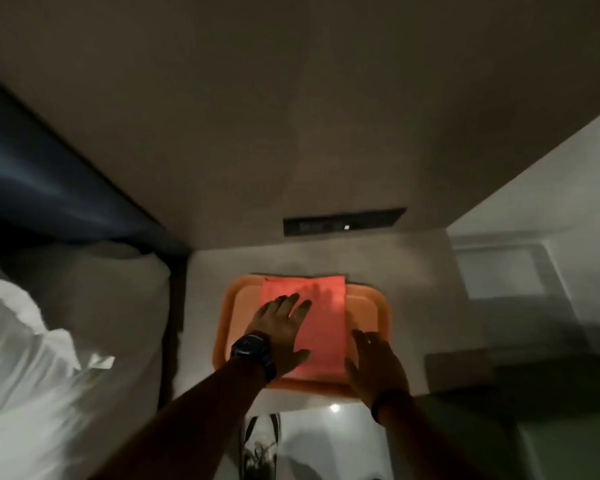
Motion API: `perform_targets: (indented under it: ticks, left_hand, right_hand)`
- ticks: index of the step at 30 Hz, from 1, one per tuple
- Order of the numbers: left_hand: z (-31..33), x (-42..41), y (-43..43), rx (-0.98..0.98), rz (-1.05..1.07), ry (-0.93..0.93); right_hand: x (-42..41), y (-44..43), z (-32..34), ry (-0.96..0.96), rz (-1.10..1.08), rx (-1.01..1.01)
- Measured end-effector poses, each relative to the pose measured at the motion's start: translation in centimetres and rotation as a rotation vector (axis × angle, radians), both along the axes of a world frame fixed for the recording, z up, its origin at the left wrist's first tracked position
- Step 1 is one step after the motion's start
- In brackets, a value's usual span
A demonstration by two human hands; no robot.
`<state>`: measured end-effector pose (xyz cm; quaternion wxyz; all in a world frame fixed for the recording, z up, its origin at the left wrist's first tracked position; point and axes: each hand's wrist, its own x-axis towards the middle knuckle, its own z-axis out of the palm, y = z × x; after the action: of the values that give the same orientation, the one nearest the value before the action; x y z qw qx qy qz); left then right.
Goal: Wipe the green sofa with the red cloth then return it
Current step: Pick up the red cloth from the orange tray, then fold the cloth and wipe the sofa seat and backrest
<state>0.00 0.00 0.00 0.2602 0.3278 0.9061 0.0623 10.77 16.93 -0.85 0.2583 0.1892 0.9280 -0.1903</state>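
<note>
A folded red cloth [305, 327] lies on an orange tray [229, 323] on a bedside ledge. The left hand [281, 336] rests spread flat on it; the right hand [374, 368] hovers open beside it, gripping nothing. Probably best pinched at one folded edge and lifted cleanly.

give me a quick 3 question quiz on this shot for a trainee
1. True or false: the red cloth lies folded on the orange tray.
2. Which hand rests flat on the cloth? A) the left hand, with the wristwatch B) the right hand C) neither
3. Fill in: a white ____ shows on the floor below the tray.

Key: 1 true. 2 A; the right hand hangs open at the tray's right edge, beside the cloth. 3 shoe.
</note>
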Motion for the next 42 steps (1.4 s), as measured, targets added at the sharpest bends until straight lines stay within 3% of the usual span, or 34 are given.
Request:
perform_targets:
  ticks: [4,9,12,16,20,23,26,31,33,40,42]
  left_hand:
    - [-7.9,1.6,-0.4,-0.065,0.066,-0.070]
    - [-13.0,3.8,-0.7,-0.008,0.216,-0.029]
    - [-13.6,4.0,-0.1,-0.048,0.213,0.050]
    - [-13.1,2.5,0.7,-0.127,0.198,0.059]
    - [-11.3,1.1,1.8,-0.158,0.153,0.044]
    - [-9.1,0.5,3.8,0.006,0.028,0.167]
    - [-6.4,-0.9,7.3,0.208,-0.256,0.298]
    - [-1.0,-1.1,14.0,0.159,-0.704,0.086]
    - [1.2,0.8,16.8,0.181,-0.790,0.020]
    - [12.5,13.7,28.1,0.565,-0.716,-0.308]
    - [16.0,18.9,32.4,0.583,-0.861,-0.214]
  right_hand:
    - [0.0,-0.8,-6.8,-0.044,-0.444,-0.186]
    - [-2.0,-2.1,-11.2,0.027,-0.691,-0.160]
    - [-3.1,-3.0,-12.0,0.112,-0.693,-0.225]
    - [-3.8,-3.1,-12.3,0.037,-0.740,-0.202]
    - [-3.5,-2.2,-11.1,0.102,-0.757,-0.391]
    - [-2.5,-0.3,-9.2,0.180,-0.601,-0.461]
    - [-1.6,2.4,-6.2,0.258,-0.293,-0.495]
    - [1.1,8.8,0.7,0.324,0.007,-0.487]
    - [4.2,12.2,4.2,0.367,0.006,-0.483]
    - [21.6,23.1,16.3,0.601,-0.158,-0.386]
    - [28.8,25.9,18.9,0.687,-0.252,-0.356]
